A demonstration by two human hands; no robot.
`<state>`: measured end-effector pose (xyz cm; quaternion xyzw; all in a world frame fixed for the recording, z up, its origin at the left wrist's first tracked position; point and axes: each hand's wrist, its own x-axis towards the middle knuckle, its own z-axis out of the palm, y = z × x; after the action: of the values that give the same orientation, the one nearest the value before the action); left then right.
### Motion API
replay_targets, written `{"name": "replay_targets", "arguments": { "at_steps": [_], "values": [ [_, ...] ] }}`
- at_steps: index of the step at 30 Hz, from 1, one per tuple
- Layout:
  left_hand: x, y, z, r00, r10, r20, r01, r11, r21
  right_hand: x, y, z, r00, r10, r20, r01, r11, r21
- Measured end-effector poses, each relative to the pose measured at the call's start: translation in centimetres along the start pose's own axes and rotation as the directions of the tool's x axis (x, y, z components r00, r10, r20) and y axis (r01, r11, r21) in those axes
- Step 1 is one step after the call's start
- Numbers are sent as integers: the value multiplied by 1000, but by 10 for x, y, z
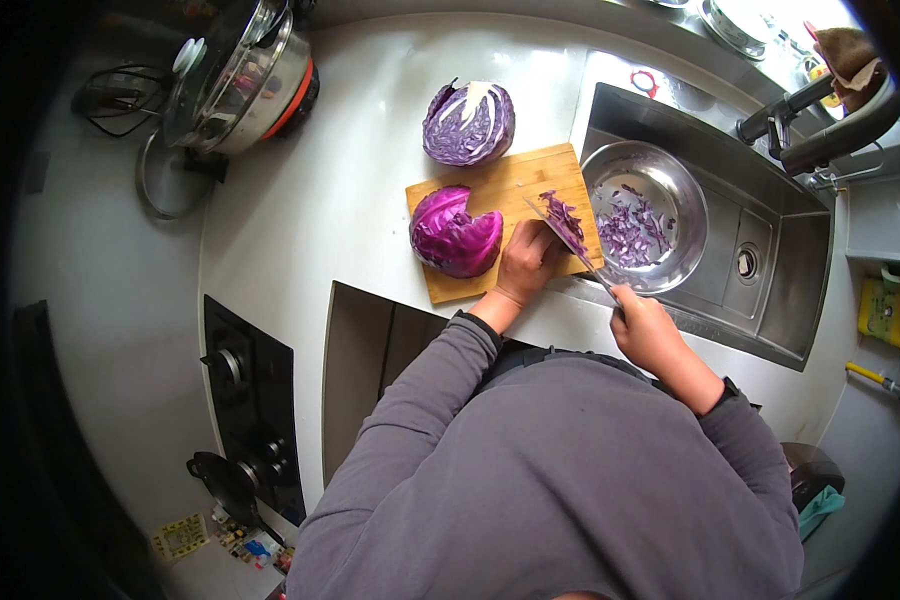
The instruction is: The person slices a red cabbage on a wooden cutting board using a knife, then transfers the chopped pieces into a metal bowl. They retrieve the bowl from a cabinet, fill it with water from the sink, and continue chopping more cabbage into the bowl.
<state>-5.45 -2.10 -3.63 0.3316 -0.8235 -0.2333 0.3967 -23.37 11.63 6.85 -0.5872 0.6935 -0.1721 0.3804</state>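
Observation:
My right hand (645, 326) grips the handle of a kitchen knife (570, 241), its blade slanting across the right part of a wooden cutting board (521, 176). On the blade's far side lies a small heap of shredded red cabbage (561, 216). My left hand (526, 259) rests on the board with its fingers bunched close to the blade; whatever is under them is hidden. To its left sits a cut chunk of red cabbage (454, 236) with a notch in it. Behind the board, a halved red cabbage (469, 124) shows its white core.
A steel bowl (690, 217) with cabbage shreds stands in the sink (795, 247), against the board's right edge. The dark faucet (825, 142) reaches over the sink. A lidded glass pot (251, 97) is at the back left. A black cooktop (259, 405) lies at the left.

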Motion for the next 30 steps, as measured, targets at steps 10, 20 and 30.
{"name": "replay_targets", "arguments": {
  "at_steps": [10, 20, 30],
  "values": [
    [-6, -7, 4, 1000, -9, -3, 9, 1000, 25, 35, -7, 27, 997, 71, -18, -73, 989, -129],
    [0, -1, 3, 1000, 5, 1, -5, 999, 41, -4, 0, 1, 999, 31, 37, -30, 999, -39],
    [-6, -7, 2, 1000, -7, 31, 5, 998, 59, 49, -1, 32, 999, 35, -30, -37, 998, -56]
  ]
}}
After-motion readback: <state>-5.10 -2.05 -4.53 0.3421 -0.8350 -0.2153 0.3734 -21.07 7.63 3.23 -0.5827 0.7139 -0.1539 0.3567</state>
